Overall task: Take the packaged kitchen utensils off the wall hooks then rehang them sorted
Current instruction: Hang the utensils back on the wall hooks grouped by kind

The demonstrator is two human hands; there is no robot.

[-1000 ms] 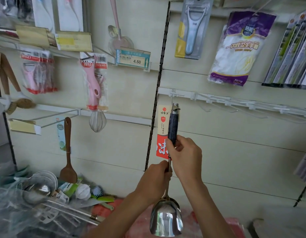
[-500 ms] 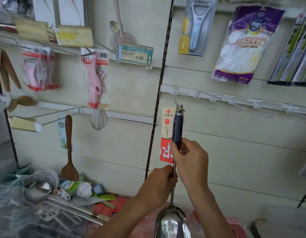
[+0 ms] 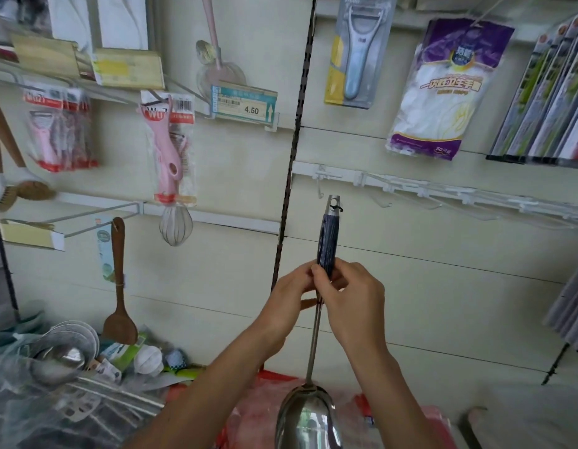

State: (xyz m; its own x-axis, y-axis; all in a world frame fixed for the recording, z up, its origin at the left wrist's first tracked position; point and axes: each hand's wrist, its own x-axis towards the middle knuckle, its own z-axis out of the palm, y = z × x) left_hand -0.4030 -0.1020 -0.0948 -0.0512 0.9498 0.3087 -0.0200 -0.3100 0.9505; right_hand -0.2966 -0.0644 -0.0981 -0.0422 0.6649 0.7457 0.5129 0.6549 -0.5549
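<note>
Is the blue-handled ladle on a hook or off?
Off. The left hand and right hand grip the ladle handle-up; its hanging hole sits below the rail hooks, on none of them.

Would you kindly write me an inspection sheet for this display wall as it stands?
Surface: cream wall panel behind the hook rail.
Job's things: steel ladle off the hooks, upright, bowl down; pink peeler pack, whisk, wooden spatula and blue peeler pack hang.
Clutter: heap of steel utensils at lower left.
Grippers: left hand and right hand both grip the ladle's handle.
Cables: nothing seen.
Surroundings: purple glove bag hangs above the rail.
</note>
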